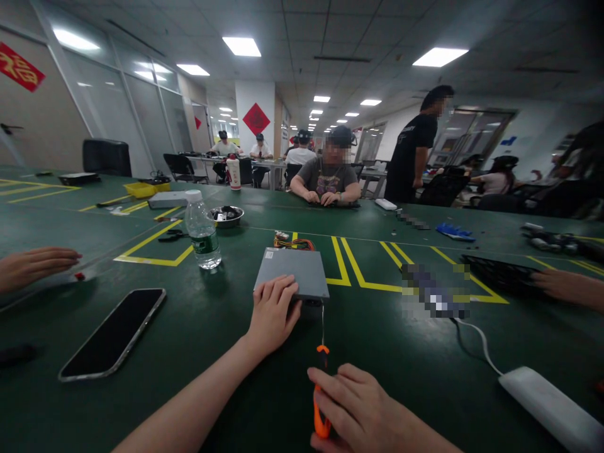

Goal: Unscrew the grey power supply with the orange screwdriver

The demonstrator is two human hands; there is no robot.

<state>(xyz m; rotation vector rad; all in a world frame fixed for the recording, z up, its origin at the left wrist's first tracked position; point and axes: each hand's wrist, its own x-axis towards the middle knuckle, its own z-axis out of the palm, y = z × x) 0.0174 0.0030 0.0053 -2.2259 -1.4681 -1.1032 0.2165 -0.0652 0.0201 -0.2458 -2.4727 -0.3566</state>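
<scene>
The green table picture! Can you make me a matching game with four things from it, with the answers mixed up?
Things:
1. Screwdriver
2. Phone
3. Bottle
4. Metal box

Clues:
A. Clear, standing upright
B. Grey, with the left hand on top
C. Orange handle, held in the right hand
D. Lying flat, with a black screen

Right pairs: 1-C, 2-D, 3-A, 4-B

Rectangular ceiling lights (241, 46) illuminate the room. Glass partitions (101, 100) line the left side. A white column (255, 92) and a black chair (107, 157) stand beyond the green table (202, 321).
</scene>
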